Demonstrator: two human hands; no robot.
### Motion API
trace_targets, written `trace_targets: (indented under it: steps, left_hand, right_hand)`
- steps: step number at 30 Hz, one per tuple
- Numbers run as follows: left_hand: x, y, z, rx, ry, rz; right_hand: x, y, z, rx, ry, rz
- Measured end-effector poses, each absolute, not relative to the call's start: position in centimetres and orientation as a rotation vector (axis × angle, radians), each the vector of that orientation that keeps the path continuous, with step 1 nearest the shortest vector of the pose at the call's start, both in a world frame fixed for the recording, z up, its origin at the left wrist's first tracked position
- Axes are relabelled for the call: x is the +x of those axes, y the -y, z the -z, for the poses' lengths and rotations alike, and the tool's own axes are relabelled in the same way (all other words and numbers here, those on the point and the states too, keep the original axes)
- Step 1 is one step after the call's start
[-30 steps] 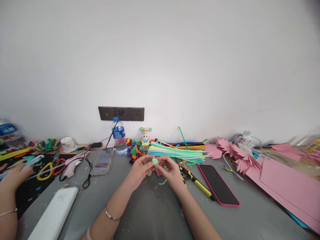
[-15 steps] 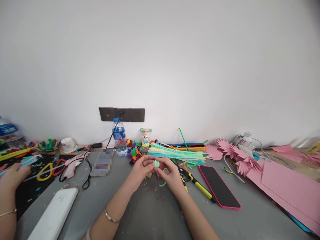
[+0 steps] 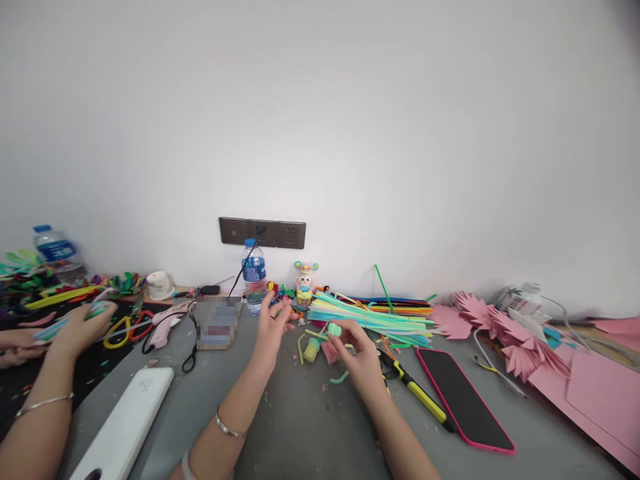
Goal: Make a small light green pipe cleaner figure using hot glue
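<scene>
My right hand pinches a small mint-green fuzzy piece, which looks like a coiled pipe cleaner, between thumb and fingers. Apart from it, to the left, my left hand is raised over the grey table with its fingers spread and nothing in them. Between the hands lie a yellow-green fuzzy piece and a pink one, the latter partly behind my right fingers. A short green pipe cleaner rests just below. Behind my hands lies a bundle of pastel pipe cleaners.
A small figurine and a water bottle stand near the wall. Yellow-black pliers and a phone lie to the right, with pink paper beyond. A white bar-shaped device and another person's hand are at left.
My left hand has let go of the mint-green piece and moved away to the left, its fingers opening. My right hand keeps the piece. The view has shifted slightly left.
</scene>
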State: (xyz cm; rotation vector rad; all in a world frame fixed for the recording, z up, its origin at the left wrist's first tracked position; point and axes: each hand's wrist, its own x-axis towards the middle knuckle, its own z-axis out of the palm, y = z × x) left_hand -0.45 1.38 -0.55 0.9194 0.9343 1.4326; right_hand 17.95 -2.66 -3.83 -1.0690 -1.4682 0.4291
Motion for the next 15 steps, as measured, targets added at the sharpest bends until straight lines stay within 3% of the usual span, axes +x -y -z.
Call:
trace_targets:
  steps: [4, 8, 15]
  left_hand:
    - [-3.4, -3.2, 0.6, 0.744, -1.092, -1.86]
    - [-4.0, -2.8, 0.1, 0.996, -1.094, -1.937]
    - [-0.5, 0.6, -0.1, 1.884, -0.929, -1.211]
  right_hand:
    - [18.0, 2.6, 4.2, -1.093, 1.429, -0.457]
    - [17.9, 2.8, 3.7, -1.116, 1.385, -0.464]
    - [18.1, 2.8, 3.7, -1.15, 1.402, -0.469]
